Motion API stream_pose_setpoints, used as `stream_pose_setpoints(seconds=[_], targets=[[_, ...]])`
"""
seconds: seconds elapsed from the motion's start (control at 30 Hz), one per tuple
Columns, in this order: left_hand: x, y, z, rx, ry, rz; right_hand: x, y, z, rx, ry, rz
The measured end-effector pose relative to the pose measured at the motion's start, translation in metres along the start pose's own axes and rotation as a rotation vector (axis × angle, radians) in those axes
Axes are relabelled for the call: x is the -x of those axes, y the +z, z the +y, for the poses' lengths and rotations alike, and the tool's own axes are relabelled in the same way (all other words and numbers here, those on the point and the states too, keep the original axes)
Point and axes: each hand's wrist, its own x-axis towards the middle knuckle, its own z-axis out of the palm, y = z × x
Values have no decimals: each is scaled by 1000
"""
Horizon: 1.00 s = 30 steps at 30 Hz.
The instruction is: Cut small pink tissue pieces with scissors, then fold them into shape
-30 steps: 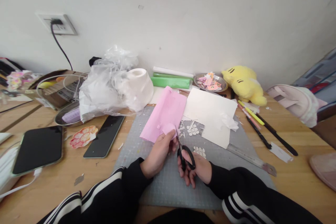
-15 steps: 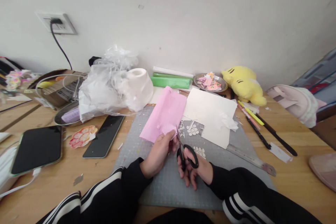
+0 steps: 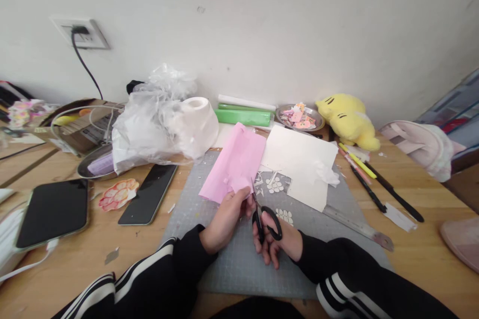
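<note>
My left hand (image 3: 231, 213) pinches a small piece of light pink paper (image 3: 242, 184) between thumb and fingers, above the gray cutting mat (image 3: 228, 269). My right hand (image 3: 275, 241) grips black-handled scissors (image 3: 276, 224), with fingers through the loops. The scissor blades point up and away, at the right edge of the small paper piece. Behind my left hand lies a larger pink paper sheet (image 3: 239, 149). White card (image 3: 299, 159) lies to its right, and small white cut-outs (image 3: 276, 183) rest on the mat beyond the scissors.
A metal ruler (image 3: 359, 228) lies at the mat's right, with pens (image 3: 358, 160) beyond it. Toward the wall are a paper roll (image 3: 200, 124) in plastic, a dish of small pieces (image 3: 300, 117) and a yellow plush toy (image 3: 348, 119). Phones (image 3: 149, 194) lie left.
The scissors and my right hand have shifted very slightly. My left hand stays almost still, holding the paper piece in the same place.
</note>
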Motion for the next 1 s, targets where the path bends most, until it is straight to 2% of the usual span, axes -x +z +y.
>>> stream_pose_setpoints(seconds=[0.43, 1.0], targets=[[-2, -2, -2, 4, 8, 70, 0, 0, 1, -30, -6, 9], [-1, -1, -1, 3, -10, 64, 1, 4, 1, -18, -18, 90]])
